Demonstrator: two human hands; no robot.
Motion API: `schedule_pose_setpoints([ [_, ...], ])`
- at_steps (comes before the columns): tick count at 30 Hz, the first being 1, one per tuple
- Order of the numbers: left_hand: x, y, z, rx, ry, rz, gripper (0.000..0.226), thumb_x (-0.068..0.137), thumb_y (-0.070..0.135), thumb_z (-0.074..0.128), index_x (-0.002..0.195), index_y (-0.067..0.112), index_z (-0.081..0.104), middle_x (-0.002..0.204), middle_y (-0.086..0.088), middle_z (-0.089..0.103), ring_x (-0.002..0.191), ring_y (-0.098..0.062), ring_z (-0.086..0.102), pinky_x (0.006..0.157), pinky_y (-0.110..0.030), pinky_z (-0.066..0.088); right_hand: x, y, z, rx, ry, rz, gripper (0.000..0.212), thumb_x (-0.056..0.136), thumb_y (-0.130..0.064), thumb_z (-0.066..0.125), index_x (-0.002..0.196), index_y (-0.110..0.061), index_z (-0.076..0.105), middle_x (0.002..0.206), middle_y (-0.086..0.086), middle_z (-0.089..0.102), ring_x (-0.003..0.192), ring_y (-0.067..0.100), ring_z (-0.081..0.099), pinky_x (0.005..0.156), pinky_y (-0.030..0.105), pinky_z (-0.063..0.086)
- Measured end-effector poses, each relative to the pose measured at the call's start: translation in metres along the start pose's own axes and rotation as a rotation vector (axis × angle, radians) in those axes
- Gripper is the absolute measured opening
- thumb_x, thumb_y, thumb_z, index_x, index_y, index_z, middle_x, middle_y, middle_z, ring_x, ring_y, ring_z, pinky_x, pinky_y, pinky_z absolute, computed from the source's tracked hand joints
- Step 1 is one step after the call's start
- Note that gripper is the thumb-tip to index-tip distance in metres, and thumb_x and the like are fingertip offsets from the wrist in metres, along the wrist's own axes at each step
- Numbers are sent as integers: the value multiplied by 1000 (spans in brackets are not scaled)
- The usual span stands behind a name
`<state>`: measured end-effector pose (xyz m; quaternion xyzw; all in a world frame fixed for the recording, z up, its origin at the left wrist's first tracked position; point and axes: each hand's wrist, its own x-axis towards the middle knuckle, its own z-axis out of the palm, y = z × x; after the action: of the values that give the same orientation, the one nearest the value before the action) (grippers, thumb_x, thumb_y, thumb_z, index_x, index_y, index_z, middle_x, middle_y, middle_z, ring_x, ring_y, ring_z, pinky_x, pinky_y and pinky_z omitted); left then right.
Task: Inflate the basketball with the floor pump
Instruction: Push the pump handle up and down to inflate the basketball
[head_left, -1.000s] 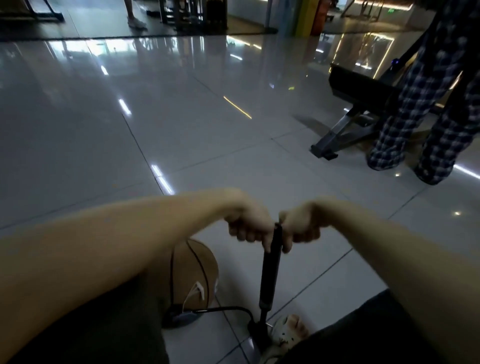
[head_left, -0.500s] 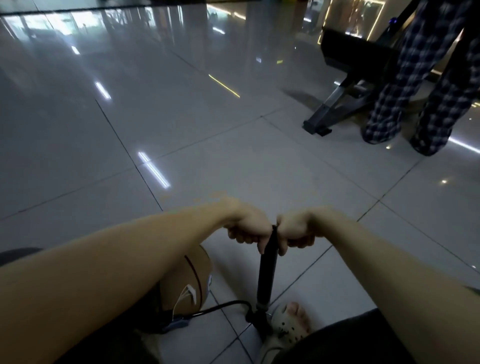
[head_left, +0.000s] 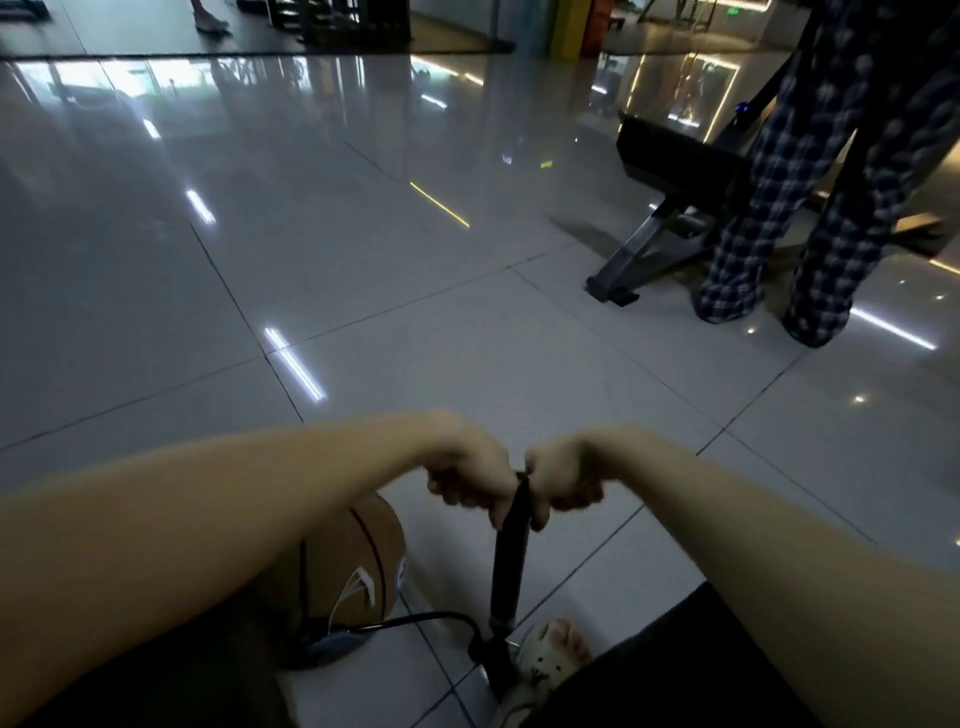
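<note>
A black floor pump (head_left: 506, 571) stands upright on the tiled floor between my legs. My left hand (head_left: 467, 475) and my right hand (head_left: 563, 478) are both closed on its T-handle, one on each side of the barrel top. A tan basketball (head_left: 353, 561) with dark seams lies on the floor to the left of the pump, partly hidden by my left forearm. A black hose (head_left: 431, 618) curves from the pump's base to the ball's lower side. My foot in a light sandal (head_left: 545, 657) rests at the pump's base.
A person in checked trousers (head_left: 810, 208) stands at the right, next to a dark exercise bench (head_left: 675, 171) with a metal leg. Glossy grey floor tiles (head_left: 311, 234) stretch ahead. Another person's foot (head_left: 210, 21) shows far back.
The view tilted down half a second ago and has come back up. My hands stay on the handle at about the same height; ball and pump base have not moved.
</note>
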<state>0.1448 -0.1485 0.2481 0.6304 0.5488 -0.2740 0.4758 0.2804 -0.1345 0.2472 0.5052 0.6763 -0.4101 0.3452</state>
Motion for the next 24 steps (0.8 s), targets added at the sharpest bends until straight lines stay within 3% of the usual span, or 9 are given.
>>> schedule_pose_setpoints([
  [6, -60, 16, -73, -74, 94, 118, 38, 91, 14, 66, 63, 21, 42, 56, 3, 27, 49, -16, 19, 53, -30, 12, -70, -9, -76, 101, 72, -69, 24, 85, -7, 68, 71, -16, 51, 58, 0, 29, 50, 15, 20, 49, 28, 15],
  [10, -11, 6, -44, -56, 44, 82, 34, 87, 10, 68, 62, 18, 46, 54, 2, 31, 48, -16, 21, 52, -30, 15, -21, 5, -45, 95, 14, -18, 32, 84, -3, 64, 64, -16, 44, 54, 0, 26, 47, 15, 18, 50, 27, 14],
  [18, 68, -12, 26, -21, 76, 71, 5, 78, 11, 69, 76, 9, 65, 58, -4, 46, 46, -20, 34, 48, -27, 28, 61, 30, 25, 100, -10, -17, 9, 83, -2, 66, 76, -6, 62, 56, 4, 39, 48, 18, 30, 50, 30, 27],
  [24, 56, -12, 63, -10, 132, 77, 16, 81, 15, 68, 65, 13, 65, 56, -3, 48, 46, -21, 36, 48, -27, 31, 54, 23, 59, 20, -2, 29, 19, 89, -6, 65, 72, -7, 58, 50, 5, 39, 45, 19, 31, 51, 30, 28],
])
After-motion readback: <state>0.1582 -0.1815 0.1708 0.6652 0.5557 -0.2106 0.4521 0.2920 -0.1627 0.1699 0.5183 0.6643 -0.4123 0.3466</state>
